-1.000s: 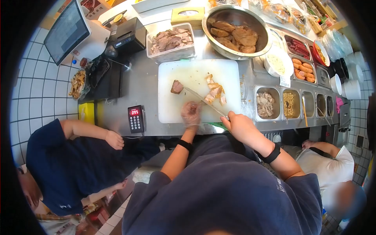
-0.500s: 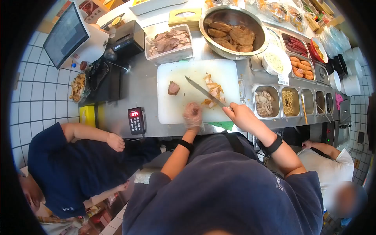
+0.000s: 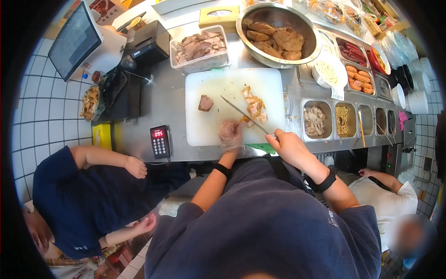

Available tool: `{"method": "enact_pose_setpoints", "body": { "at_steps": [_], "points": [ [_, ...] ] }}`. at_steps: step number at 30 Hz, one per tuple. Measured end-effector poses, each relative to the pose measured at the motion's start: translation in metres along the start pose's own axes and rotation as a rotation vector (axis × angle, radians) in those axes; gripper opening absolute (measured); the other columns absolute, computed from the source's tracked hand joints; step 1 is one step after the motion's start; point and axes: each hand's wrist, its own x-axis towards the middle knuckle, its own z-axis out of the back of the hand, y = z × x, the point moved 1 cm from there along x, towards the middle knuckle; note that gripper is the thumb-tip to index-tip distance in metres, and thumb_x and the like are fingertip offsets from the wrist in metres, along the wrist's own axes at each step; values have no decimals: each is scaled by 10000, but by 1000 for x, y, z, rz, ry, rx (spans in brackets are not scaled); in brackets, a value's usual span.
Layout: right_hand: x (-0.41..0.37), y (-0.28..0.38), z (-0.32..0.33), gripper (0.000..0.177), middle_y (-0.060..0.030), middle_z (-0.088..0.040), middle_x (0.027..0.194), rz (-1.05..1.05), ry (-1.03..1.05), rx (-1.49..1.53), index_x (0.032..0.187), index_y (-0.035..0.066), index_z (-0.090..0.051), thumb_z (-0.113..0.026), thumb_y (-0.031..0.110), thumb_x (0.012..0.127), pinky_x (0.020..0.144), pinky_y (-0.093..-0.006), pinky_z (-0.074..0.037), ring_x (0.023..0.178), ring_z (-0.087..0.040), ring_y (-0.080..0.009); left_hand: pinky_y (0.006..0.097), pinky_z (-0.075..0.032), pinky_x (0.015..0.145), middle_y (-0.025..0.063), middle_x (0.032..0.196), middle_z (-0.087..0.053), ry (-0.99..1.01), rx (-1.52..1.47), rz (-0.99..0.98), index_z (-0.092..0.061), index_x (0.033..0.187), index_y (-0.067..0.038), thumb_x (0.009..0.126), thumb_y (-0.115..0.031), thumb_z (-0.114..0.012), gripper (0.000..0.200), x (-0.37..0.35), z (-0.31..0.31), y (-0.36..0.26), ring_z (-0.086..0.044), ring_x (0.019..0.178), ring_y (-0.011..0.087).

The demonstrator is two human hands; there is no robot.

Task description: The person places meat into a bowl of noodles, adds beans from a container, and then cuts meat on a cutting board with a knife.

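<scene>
My right hand (image 3: 289, 148) is closed round the handle of a knife (image 3: 246, 115), whose blade points up and left over the white cutting board (image 3: 200, 129). My left hand (image 3: 231, 133), in a clear glove, is at the board's lower edge with its fingers curled in; a small brown piece shows at its fingertips, touching or very close to them. Chopped meat (image 3: 255, 108) lies on the board beside the blade, partly behind it. A separate meat chunk (image 3: 205, 103) sits farther left on the board.
Behind the board are a plastic tub of sliced meat (image 3: 200, 46) and a steel bowl of large meat pieces (image 3: 278, 39). Food trays (image 3: 317, 120) line the right. A keypad device (image 3: 160, 142) lies left. A person (image 3: 102, 186) stands left, another (image 3: 381, 195) right.
My left hand has shifted slightly toward the chopped meat, and a small piece now shows at its fingertips. The knife handle is slightly lower. The left person's lower hand has lifted a little.
</scene>
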Motion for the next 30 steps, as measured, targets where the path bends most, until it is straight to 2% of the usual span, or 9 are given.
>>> {"method": "enact_pose_setpoints", "body": {
  "at_steps": [5,7,13,16,19,22,25,28,30],
  "points": [
    [1,9,-2,460,-266,-624,723,-71,80,-144,880,-35,-573,-448,403,949,703,-496,-494,739,-614,-443,328,-457,584,98,729,-572,-4,30,-28,-581,707,-43,726,-62,-744,165,4,2,-7,-562,654,240],
    [2,5,-11,454,-247,-621,691,-31,39,-166,874,-23,-558,-448,411,950,662,-504,-488,699,-613,-436,334,-460,589,105,742,-579,-33,15,-93,-591,720,-43,719,-40,-726,135,4,-1,-3,-567,669,256],
    [2,13,-14,428,-243,-629,711,-29,77,-226,896,-20,-558,-454,391,950,669,-499,-498,708,-618,-434,296,-476,589,111,779,-596,-26,-61,-75,-577,706,-44,715,22,-683,125,3,2,0,-590,710,230],
    [17,5,-24,412,-245,-629,721,11,45,-231,904,-14,-565,-463,384,945,684,-501,-499,720,-618,-435,275,-474,588,109,778,-588,-26,-440,245,-538,684,-44,700,24,-708,184,-4,11,-3,-587,712,209],
    [41,-10,-45,408,-247,-618,706,76,-11,-141,891,-10,-563,-472,385,940,671,-511,-490,706,-611,-441,264,-457,575,89,758,-570,54,-380,110,-506,680,-43,712,-1,-736,236,2,15,6,-568,692,180],
    [61,-13,-44,431,-268,-622,745,103,-35,-34,900,-25,-587,-475,389,934,706,-499,-482,756,-612,-444,256,-440,555,77,756,-574,129,-73,-45,-506,692,-43,750,-16,-732,235,0,12,21,-543,658,162],
    [60,-8,-20,459,-286,-631,801,55,-12,64,931,-43,-611,-470,394,930,761,-473,-473,826,-616,-434,246,-424,540,49,755,-587,104,-94,-75,-516,699,-44,769,-25,-724,221,4,16,17,-514,622,128],
    [37,3,-1,471,-286,-627,787,23,-11,74,898,-54,-606,-467,395,934,751,-477,-473,813,-615,-437,240,-420,537,24,710,-581,63,-366,238,-532,703,-45,756,-29,-737,212,1,14,11,-486,582,99],
    [30,3,3,476,-286,-625,781,-1,24,77,882,-55,-604,-466,398,935,746,-476,-473,806,-614,-439,235,-421,537,7,672,-564,45,-389,311,-544,717,-45,750,-37,-745,204,-1,9,9,-480,572,80]
  ]
}}
